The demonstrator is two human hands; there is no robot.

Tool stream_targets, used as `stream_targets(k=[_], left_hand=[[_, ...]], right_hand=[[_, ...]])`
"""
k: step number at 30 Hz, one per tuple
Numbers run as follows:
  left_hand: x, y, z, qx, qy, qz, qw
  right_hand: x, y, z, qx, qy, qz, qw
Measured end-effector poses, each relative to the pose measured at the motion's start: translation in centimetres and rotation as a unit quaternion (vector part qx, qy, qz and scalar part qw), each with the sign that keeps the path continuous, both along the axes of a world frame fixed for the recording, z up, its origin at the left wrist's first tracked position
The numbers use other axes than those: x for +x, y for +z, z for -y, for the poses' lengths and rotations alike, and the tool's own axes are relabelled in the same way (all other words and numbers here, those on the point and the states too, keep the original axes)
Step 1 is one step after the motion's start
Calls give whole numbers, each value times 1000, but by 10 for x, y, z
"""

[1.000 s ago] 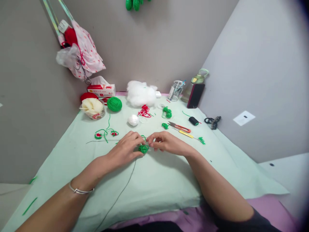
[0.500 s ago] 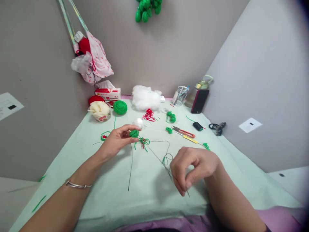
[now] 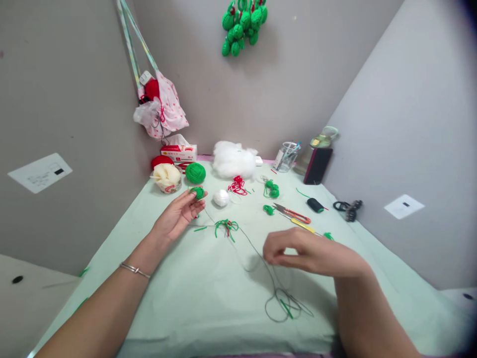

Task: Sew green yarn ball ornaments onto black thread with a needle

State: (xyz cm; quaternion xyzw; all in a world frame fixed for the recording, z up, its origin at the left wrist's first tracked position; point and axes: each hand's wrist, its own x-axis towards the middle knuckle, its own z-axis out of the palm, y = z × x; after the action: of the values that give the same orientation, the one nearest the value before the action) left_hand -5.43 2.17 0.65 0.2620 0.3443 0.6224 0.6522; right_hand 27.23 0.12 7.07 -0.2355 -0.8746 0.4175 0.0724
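In the head view, my left hand [image 3: 178, 214] holds a small green crocheted piece [image 3: 197, 192] between thumb and fingers, raised over the table. From it a thin dark thread [image 3: 250, 240] runs right to my right hand [image 3: 298, 251]. My right hand is closed in a pinch on that thread, with its fingertips partly hidden. Loose loops of the thread lie below the hand, with a short green yarn scrap [image 3: 286, 309] among them. Between the hands is a tangle of green and red yarn ends [image 3: 226, 227]. No needle shows.
A white yarn ball [image 3: 221, 198], a green yarn ball [image 3: 196, 173] and white stuffing [image 3: 234, 160] lie farther back. On the right are orange-handled snips [image 3: 298, 215], a yellow crochet hook [image 3: 302, 225], a black thread spool [image 3: 315, 205] and a phone [image 3: 318, 166]. Green crocheted pieces [image 3: 245, 25] hang on the wall.
My left hand has turned palm-up and lifted the green piece away from the yarn ends. My right hand has risen slightly; the needle tip below it no longer shows. The view has shifted.
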Motion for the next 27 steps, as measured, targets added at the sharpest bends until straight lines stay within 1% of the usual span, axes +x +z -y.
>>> stream_targets(k=[1,2,3,4,6,9,12,14,16,17,19,23,25,27], left_hand=[[0,1,1,0,-6,11,1000],[1,3,2,1,-11,20,1000],[2,5,3,0,-15,29,999],[4,8,5,-1,-22,36,999],[8,12,11,1,-41,44,998],[16,18,21,17,-80,38,996],[22,21,28,49,-128,22,990],[25,21,31,71,-159,19,985],[27,20,33,79,-176,26,981],[29,19,33,76,-176,31,981],[32,17,33,60,-160,35,985],[40,8,30,13,-107,20,994],[42,4,29,0,-105,14,994],[44,3,29,-5,-118,8,993]], right_hand=[[-4,-3,-2,44,-46,49,997],[-8,-7,-4,78,-75,71,992],[-10,-10,-5,100,-95,69,988],[-12,-12,-6,109,-112,50,986],[-15,-13,-8,107,-148,-26,983],[-24,-15,-7,90,-205,-144,964],[-37,-21,-6,42,-247,-196,948],[-46,-27,-5,-25,-268,-212,939],[-53,-32,-5,-102,-281,-236,924],[-56,-33,-4,-135,-285,-250,915],[-60,-36,-3,-175,-288,-271,902],[-67,-41,0,-214,-287,-281,890],[-70,-43,2,-230,-284,-280,888],[-73,-45,4,-244,-276,-281,886]])
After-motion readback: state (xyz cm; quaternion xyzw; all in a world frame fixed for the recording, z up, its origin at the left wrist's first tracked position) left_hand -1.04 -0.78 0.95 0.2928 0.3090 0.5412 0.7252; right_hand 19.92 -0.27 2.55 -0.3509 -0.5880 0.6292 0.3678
